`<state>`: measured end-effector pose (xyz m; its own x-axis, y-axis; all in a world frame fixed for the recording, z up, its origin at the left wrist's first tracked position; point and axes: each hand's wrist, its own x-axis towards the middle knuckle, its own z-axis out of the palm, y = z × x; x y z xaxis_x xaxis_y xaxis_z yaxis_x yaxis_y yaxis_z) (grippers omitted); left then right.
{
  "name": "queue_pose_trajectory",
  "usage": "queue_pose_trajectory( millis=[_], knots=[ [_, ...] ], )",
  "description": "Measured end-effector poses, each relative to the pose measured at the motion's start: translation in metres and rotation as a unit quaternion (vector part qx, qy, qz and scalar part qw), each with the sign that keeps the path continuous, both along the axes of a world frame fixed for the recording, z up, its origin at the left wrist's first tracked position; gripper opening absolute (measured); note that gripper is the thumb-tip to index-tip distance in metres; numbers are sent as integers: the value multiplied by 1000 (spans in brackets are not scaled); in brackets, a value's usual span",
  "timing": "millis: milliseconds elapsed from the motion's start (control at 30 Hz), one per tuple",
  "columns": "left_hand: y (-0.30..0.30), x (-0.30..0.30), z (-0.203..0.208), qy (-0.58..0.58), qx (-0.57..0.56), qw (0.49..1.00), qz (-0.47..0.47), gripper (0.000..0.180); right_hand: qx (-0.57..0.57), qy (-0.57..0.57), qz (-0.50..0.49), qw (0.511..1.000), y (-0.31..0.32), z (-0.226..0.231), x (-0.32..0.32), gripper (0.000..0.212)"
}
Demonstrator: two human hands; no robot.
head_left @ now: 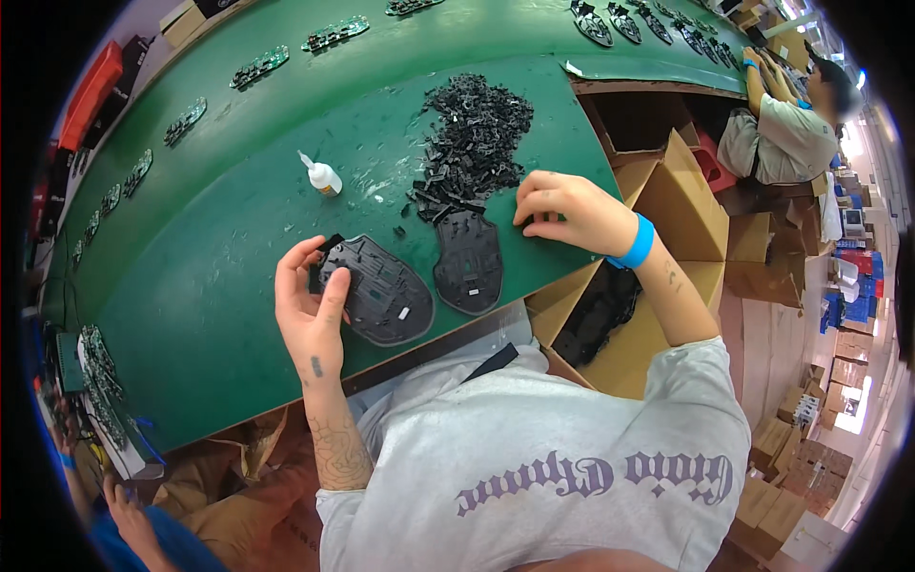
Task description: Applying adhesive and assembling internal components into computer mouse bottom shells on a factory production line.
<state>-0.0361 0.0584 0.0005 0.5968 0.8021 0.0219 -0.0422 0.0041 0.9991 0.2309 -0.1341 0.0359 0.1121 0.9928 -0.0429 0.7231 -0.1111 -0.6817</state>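
My left hand (311,297) grips a black plastic mouse base shell (389,291) by its upper left edge, thumb on top. The shell is tilted above the green table's near edge, its ribbed inside facing up. Just right of it, a second black mouse shell (469,265) lies on the table, touching the foot of a heap of small black plastic parts (479,129). My right hand (572,212), with a blue wristband, is right of that heap. Its fingers are pinched around a small black plastic part (527,221), mostly hidden by them.
A white dropper bottle (325,179) stands left of the heap. Green circuit boards (259,67) line the far side, with black shells (591,24) at far right. An open carton (624,367) holding black parts is beside me. Another person (786,133) works at right.
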Motion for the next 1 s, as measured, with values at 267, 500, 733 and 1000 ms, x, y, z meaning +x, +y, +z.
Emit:
queue_pose_trajectory(
  millis=[267,500,733,1000],
  knots=[
    [-17,-3,5,-21,-65,998,-11,49,-2,-62,-43,997,9,10,-14,12],
    [-28,6,10,0,-40,999,-29,51,199,79,-305,928,10,2,-44,11],
    [-37,10,1,6,59,998,-2,41,270,299,-249,881,40,-21,-103,12],
    [-42,11,2,4,316,948,23,38,194,416,-260,850,52,-27,-116,16]
  ],
)
